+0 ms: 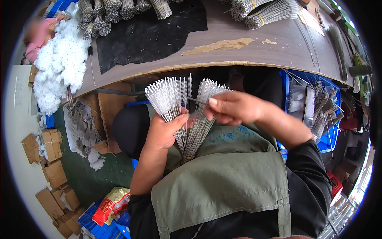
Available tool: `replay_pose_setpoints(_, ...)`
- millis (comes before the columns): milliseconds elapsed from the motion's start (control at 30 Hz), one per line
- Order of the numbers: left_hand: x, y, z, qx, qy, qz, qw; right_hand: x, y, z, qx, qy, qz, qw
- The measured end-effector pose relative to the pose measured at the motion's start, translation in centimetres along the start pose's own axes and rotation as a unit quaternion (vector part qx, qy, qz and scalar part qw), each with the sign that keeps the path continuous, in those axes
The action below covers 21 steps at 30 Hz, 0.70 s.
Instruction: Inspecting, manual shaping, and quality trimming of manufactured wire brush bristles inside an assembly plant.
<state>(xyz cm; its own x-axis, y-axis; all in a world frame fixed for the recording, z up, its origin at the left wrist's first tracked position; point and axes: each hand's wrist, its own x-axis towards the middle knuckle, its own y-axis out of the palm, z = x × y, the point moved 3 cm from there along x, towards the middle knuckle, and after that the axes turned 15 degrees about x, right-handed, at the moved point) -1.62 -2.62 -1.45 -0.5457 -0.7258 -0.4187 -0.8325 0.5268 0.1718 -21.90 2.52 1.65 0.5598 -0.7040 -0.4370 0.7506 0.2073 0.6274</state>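
A bundle of thin wire brushes [167,95] with white bristled heads fans out above my lap, split into two clusters. The wire stems gather at a tie near my apron. My left hand [169,129] is closed around the stems of the left cluster, thumb in front. One brush [190,85] stands higher in the gap between the clusters. At the right cluster, my right hand [234,106] pinches a thin, dark metal tool [197,101], whose tip reaches left to that brush. The tool's exact kind is hidden by my fingers.
The bench [238,51] ahead carries tied wire bundles [123,10] and a black sheet [151,44]. White bristled brushes [59,63] are heaped at its left end, near another person [38,38]. A blue crate [332,135] with metal pieces stands right; cardboard boxes [55,171] lie left.
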Motion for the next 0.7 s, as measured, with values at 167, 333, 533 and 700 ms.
replay_pose_setpoints(167,0.1,0.1,-0.1,0.021,0.009,-0.019,1.000,0.4,4.0,-4.3,0.257,0.019,0.011,0.966)
replay_pose_setpoints(333,0.2,-0.4,0.4,0.046,0.015,-0.039,0.998,1.6,5.3,-5.3,0.362,0.006,0.021,0.932)
replay_pose_setpoints(533,-0.1,-0.1,-0.2,0.035,0.018,-0.057,0.998,1.9,5.2,-5.5,0.384,-0.011,0.028,0.923)
replay_pose_setpoints(700,-0.1,0.1,-0.4,0.030,0.016,-0.056,0.998,2.1,5.2,-5.5,0.391,-0.014,0.027,0.920)
